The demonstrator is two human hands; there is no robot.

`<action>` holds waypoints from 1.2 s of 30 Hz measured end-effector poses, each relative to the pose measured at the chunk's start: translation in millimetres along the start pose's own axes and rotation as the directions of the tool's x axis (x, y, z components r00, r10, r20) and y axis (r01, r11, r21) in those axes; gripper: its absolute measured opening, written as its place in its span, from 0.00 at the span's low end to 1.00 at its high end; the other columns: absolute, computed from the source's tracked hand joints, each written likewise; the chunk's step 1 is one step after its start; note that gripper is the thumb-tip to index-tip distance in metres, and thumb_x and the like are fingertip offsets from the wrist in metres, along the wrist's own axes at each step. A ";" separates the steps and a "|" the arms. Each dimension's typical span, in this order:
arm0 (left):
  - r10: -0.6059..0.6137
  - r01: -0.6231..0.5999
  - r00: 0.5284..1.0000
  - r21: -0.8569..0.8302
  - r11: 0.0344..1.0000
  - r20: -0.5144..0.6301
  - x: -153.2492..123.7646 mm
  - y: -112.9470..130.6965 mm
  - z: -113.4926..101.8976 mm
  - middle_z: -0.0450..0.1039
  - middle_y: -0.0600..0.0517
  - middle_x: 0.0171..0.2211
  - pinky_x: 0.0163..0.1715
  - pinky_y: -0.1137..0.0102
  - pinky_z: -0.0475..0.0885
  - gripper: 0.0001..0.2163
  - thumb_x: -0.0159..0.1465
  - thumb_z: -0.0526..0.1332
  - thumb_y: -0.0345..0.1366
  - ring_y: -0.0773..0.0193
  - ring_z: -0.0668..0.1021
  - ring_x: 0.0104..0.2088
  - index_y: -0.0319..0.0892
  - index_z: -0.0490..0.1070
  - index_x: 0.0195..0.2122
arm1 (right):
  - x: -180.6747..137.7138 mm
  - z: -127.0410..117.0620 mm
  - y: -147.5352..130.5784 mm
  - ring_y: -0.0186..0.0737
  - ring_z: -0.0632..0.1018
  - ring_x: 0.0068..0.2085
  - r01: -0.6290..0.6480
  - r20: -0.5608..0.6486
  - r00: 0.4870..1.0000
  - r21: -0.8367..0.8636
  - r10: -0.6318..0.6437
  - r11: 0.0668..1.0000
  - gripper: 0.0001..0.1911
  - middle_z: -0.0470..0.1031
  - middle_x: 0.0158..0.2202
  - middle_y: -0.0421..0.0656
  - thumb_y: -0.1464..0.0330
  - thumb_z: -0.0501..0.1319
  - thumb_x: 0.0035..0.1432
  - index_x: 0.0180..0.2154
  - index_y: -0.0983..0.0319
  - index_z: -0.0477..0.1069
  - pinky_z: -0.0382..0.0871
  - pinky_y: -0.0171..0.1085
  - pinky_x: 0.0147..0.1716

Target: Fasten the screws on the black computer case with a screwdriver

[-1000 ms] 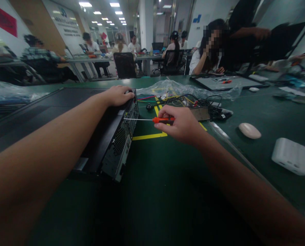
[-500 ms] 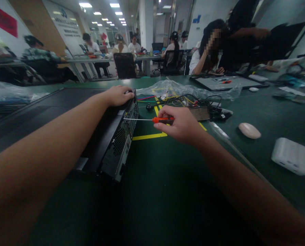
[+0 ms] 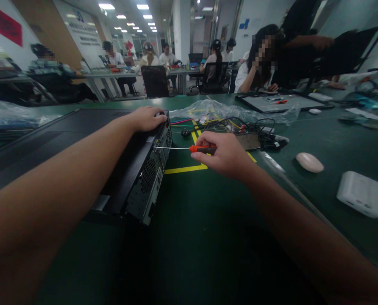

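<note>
Green worktop [image 3: 208, 220] carries a black computer case [image 3: 141, 169] lying flat. The left hand [image 3: 147, 118] rests on its far top edge, grip loose and spread. The right hand [image 3: 227, 154] has its grip clamped on an orange-handled screwdriver [image 3: 198, 148], tip touching the case's rear panel.

A large open-plan workroom, part office and part electronics workshop. Long surfaces [image 3: 208, 220] covered in dark green matting run across the room, marked with yellow tape lines [image 3: 185, 169]. On the nearest one lies a black desktop computer case [image 3: 141, 169], its vented metal back panel showing, with a slim red-handled screwdriver [image 3: 189, 148] at it. Nearby are a clear plastic bag [image 3: 220, 111] over loose coloured wires, a white mouse [image 3: 309, 162] and a flat grey device [image 3: 281, 102] with small tools on it. Further back, people sit at rows of tables [image 3: 176, 71] with black office chairs [image 3: 154, 80], under rows of bright ceiling light panels [image 3: 142, 6]. A printed sign [image 3: 84, 29] hangs on the left wall.
</note>
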State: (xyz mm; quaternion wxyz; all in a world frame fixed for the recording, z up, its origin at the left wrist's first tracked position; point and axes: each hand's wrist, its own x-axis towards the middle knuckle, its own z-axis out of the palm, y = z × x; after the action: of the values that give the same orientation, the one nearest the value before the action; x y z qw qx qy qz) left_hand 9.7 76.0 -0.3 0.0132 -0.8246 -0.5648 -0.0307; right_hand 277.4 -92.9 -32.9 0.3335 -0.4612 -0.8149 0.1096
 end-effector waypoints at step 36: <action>-0.011 0.011 1.000 0.009 1.000 0.002 -1.0 1.8 -0.8 0.71 0.40 0.74 0.75 0.58 0.63 0.35 0.75 0.46 0.53 0.43 0.71 0.76 0.39 0.68 0.76 | -0.6 -0.8 -2.5 0.41 0.72 0.34 0.010 0.004 1.000 0.024 -0.010 1.000 0.10 0.77 0.33 0.40 0.59 0.69 0.61 0.38 0.57 0.72 0.60 0.43 0.37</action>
State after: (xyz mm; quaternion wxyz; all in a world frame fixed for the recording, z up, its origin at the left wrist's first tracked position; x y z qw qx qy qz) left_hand 11.0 74.4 0.4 0.0163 -0.8214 -0.5694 -0.0273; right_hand 276.4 -94.9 -31.3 0.3379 -0.4528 -0.8166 0.1185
